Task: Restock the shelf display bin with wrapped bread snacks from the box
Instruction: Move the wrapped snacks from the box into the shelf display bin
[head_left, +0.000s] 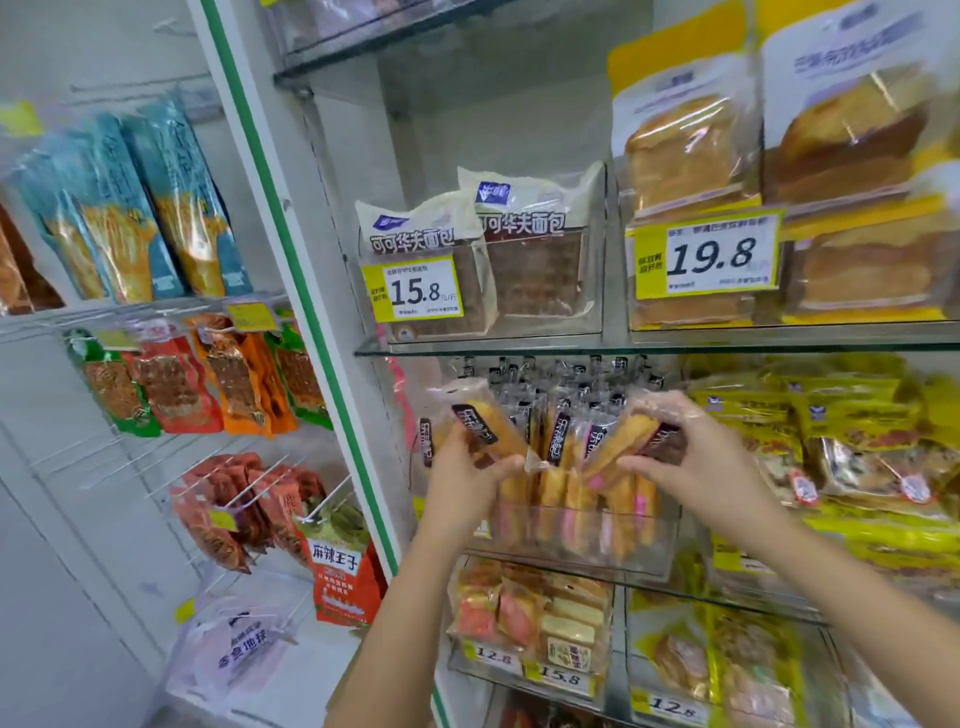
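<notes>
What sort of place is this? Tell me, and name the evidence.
Probably a small grocery shop: glass shelves of wrapped bread snacks, yellow price tags reading 15.8 and 19.8, snack bags hanging on wire pegs.

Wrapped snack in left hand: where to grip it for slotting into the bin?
Pinch the wrapped snack by its upper, dark-labelled end, from above. It is long and narrow, and packs in the clear bin stand upright and crowded; the low grip of the left hand would likely foul them.
</notes>
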